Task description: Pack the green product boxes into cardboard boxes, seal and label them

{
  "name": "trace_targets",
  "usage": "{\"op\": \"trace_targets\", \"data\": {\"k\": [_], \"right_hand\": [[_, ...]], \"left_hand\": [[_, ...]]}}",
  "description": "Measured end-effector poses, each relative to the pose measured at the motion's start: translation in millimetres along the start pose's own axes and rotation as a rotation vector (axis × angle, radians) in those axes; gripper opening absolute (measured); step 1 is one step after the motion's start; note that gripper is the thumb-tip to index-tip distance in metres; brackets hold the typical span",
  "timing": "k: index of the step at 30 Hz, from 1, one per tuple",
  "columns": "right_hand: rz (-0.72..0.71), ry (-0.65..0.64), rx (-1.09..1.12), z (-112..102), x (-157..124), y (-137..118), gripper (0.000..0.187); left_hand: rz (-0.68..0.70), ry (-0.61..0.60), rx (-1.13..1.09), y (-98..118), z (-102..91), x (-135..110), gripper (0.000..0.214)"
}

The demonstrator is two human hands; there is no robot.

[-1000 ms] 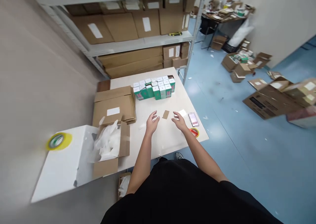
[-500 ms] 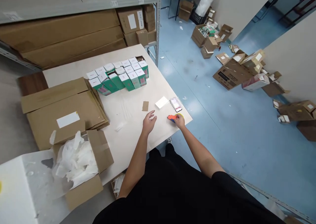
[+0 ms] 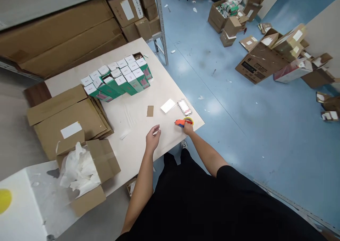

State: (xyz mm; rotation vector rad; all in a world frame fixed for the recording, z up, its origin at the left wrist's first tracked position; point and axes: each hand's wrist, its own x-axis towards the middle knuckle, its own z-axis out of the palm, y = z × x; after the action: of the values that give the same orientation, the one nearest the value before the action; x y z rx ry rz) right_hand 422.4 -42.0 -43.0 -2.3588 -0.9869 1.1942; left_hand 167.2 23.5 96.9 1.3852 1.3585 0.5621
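My right hand [image 3: 188, 128] is closed on an orange and blue tape dispenser [image 3: 180, 122] with a yellow ring, at the near right corner of the white table [image 3: 138, 138]. My left hand [image 3: 153, 139] is over the table's near edge, holding nothing, with its fingers loosely curled and apart. Beyond the hands lie a white card or pad [image 3: 168, 106] and a phone [image 3: 184, 107] with a blurred-out screen. A small brown piece of cardboard [image 3: 150, 111] lies ahead of my left hand.
Rows of green and white boxes [image 3: 120, 79] stand at the back. On the left are flattened cartons [image 3: 69, 117] and an open carton [image 3: 103, 159] stuffed with white wrapping. A metal shelf [image 3: 162, 32] borders the table; cartons [image 3: 261, 63] clutter the blue floor.
The camera view has shifted, moving the table contents leftward in the picture. My right hand still grips the tape dispenser, and its yellow ring shows more clearly. My left hand remains empty.
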Motion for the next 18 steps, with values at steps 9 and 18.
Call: {"op": "trace_targets", "data": {"k": [9,18], "right_hand": [[-0.581,-0.319,0.446,-76.4,-52.5,-26.7,0.050],[-0.830,-0.482,0.517,-110.0,-104.8,-91.7,0.052]], "left_hand": [[0.158,-0.011,0.014,74.4,28.5,11.9,0.038],[0.312,-0.196,0.141,140.3,-19.7,3.5,0.038]]}}
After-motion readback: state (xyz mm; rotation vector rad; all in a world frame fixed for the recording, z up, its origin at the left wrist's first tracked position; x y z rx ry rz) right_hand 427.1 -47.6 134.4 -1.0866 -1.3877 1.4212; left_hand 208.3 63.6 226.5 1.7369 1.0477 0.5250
